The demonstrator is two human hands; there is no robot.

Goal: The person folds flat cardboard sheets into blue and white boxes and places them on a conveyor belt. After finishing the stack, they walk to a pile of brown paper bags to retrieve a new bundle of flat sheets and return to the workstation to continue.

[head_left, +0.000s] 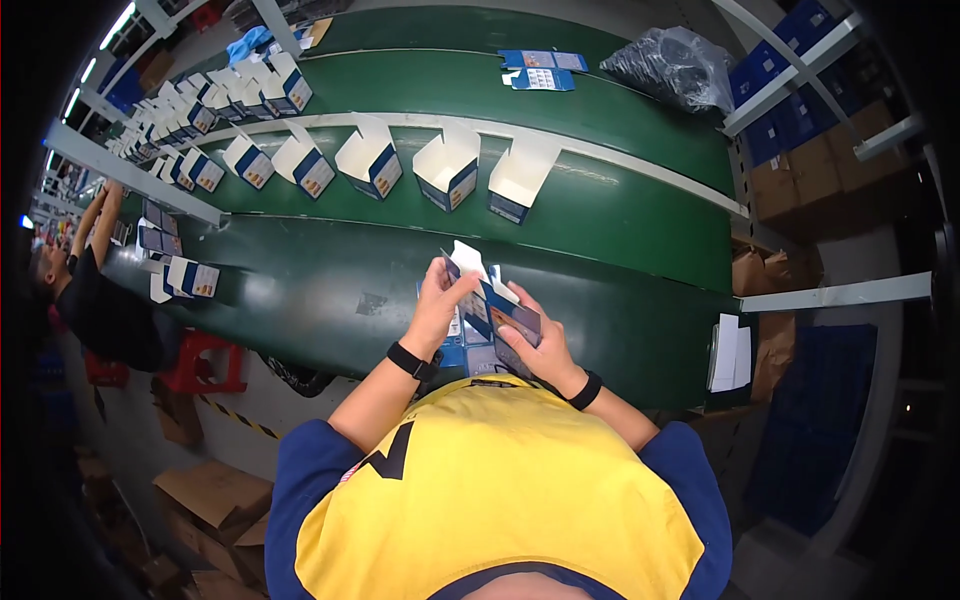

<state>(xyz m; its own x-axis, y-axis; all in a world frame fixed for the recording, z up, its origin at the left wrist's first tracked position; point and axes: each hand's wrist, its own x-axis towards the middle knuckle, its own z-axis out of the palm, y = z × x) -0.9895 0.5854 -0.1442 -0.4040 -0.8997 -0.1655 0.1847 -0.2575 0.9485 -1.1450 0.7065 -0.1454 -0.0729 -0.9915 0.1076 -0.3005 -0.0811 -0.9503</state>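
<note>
Just in front of my body I hold a partly folded blue carton (475, 303) with white inner flaps standing up. My left hand (435, 308) grips its left side, thumb pressed near the upper edge. My right hand (545, 348) closes around its right side. Beneath the carton, flat blue cartons (454, 356) lie on the dark green bench at its near edge, partly hidden by my hands. Past my hands, a row of open-topped cartons stands on the green belt, the nearest carton (513, 190) with its white flap up.
Flat cartons (540, 78) and a clear plastic bag (675, 65) of dark items lie on the far surface. White sheets (730, 353) sit at the bench's right end. A co-worker (110, 300) works at the left, near a red stool (208, 362) and a few cartons (190, 278).
</note>
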